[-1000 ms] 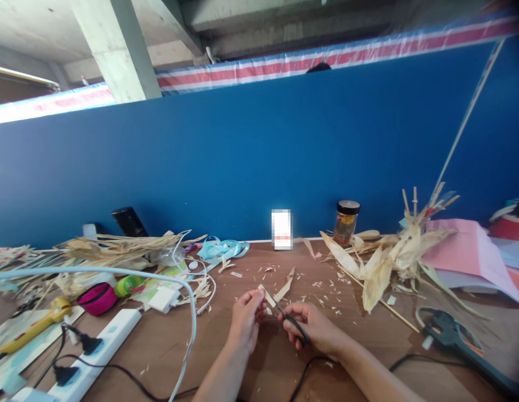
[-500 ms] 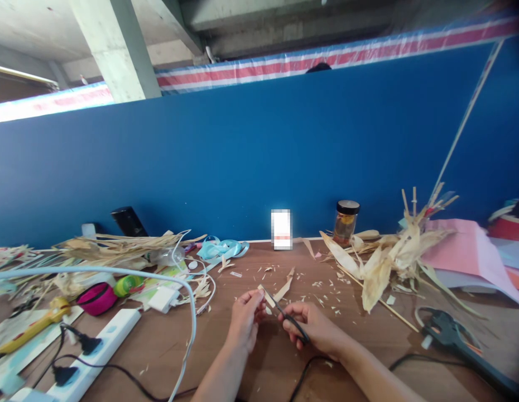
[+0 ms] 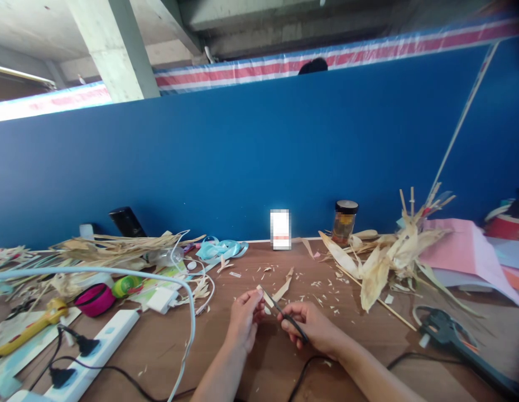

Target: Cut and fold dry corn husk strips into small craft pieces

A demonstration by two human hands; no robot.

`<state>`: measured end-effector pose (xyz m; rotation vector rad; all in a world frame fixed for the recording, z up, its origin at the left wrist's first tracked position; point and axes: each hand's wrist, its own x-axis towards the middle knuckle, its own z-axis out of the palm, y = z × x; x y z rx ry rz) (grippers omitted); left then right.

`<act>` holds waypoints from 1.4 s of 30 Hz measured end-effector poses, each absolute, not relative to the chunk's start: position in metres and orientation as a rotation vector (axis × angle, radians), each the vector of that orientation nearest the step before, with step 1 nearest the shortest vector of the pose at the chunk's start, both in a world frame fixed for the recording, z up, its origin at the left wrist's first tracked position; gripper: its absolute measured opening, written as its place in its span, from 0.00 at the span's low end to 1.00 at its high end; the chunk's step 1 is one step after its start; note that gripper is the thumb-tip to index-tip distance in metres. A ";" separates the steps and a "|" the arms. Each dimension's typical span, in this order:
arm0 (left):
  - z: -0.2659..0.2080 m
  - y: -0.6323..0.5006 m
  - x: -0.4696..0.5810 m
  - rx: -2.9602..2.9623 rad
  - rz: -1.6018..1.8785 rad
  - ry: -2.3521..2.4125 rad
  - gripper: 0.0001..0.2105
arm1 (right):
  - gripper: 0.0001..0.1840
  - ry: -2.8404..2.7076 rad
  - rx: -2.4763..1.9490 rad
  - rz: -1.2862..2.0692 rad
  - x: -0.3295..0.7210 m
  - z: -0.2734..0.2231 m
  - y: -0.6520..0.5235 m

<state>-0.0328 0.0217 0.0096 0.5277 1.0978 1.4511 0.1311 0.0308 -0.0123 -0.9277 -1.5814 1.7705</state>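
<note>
Pale strip point(image 3: 268, 300) was held up over the middle of the table point(image 3: 251, 262), toward the near edge. One end was pinched between thumb and fingers of the left hand point(image 3: 246, 315); remaining fingers were curled in. Scissors point(image 3: 299, 330) were gripped in the right hand point(image 3: 307, 324), fingers closed around the handles, blades pointed away and laid against the strip. Blade gap couldn't be made out, so whether a cut was under way or finished couldn't be told.

Progress: trimming judged partway. Small scraps point(image 3: 316, 283) were scattered over the middle of the table and out toward its far edge, so plenty had evidently been cut. Strip was not yet put down. A longer loose piece point(image 3: 284, 286) was left lying just beyond the hands, apparently unused.

Stock remaining: large husks point(image 3: 374, 282) were piled toward the far right corner, more dry leaves point(image 3: 117, 248) along the far edge at left. Black glue gun point(image 3: 441, 329) was parked toward the right edge, not touched by either hand.
</note>
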 end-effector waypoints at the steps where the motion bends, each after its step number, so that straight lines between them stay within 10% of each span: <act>1: 0.009 0.022 -0.033 0.529 1.453 1.094 0.10 | 0.16 -1.581 -0.932 1.769 0.131 -0.012 0.030; 9: 0.008 0.022 -0.032 0.524 1.458 1.066 0.10 | 0.18 -1.564 -1.092 1.588 0.131 0.001 0.034; 19: 0.005 0.022 -0.031 0.557 1.416 1.076 0.10 | 0.06 -1.850 -1.717 0.299 0.182 0.009 0.057; 28: 0.009 0.020 -0.030 0.558 1.408 1.088 0.10 | 0.14 -1.630 -1.084 1.489 0.143 -0.001 0.041; 42: 0.007 0.017 -0.026 0.616 1.341 1.084 0.10 | 0.19 -1.601 -0.977 1.762 0.137 -0.010 0.032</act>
